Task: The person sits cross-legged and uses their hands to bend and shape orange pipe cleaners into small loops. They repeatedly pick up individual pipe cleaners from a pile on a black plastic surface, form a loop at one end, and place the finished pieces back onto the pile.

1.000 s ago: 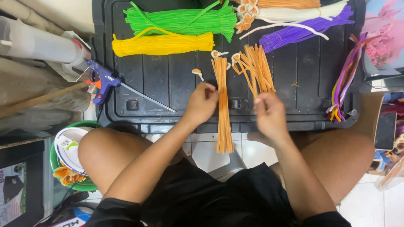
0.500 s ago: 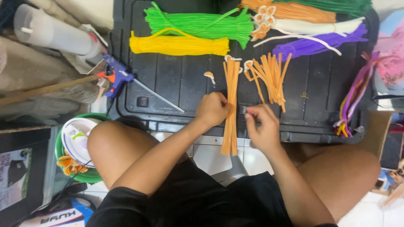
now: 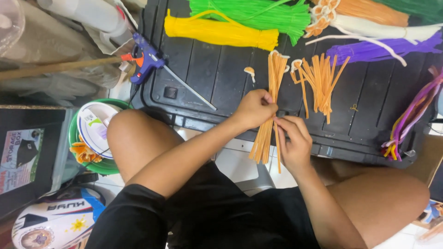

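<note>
While seen from the head camera, looking down over bare knees onto a black ribbed plastic lid (image 3: 221,69) used as a work surface.

Left hand (image 3: 254,109): fingers curled shut around a bundle of orange pipe cleaners (image 3: 269,110), gripped at mid-length; bundle lying far to near, looped tips at the far end, cut ends fanning past the near edge of the lid.

Right hand (image 3: 293,140): just right of the bundle, thumb and forefinger pinched on a single orange stem (image 3: 277,154), remaining fingers loosely bent.

Progress, judged from the layout: a second, looser group of orange stems with looped tips (image 3: 319,83) already lying to the right; one small looped piece (image 3: 249,72) lying apart to the left; held bundle only part sorted, and the far stock apparently untouched.

Far stock: fuzzy, thin, flexible stems in tied bunches, yellow (image 3: 217,31), green (image 3: 258,14), white (image 3: 378,30), purple (image 3: 369,50); mixed-colour strands (image 3: 410,120) at the right edge.

Left of the lid: blue glue gun (image 3: 146,57) with a clear stick, and a green bowl (image 3: 74,138) holding a round white lid.
</note>
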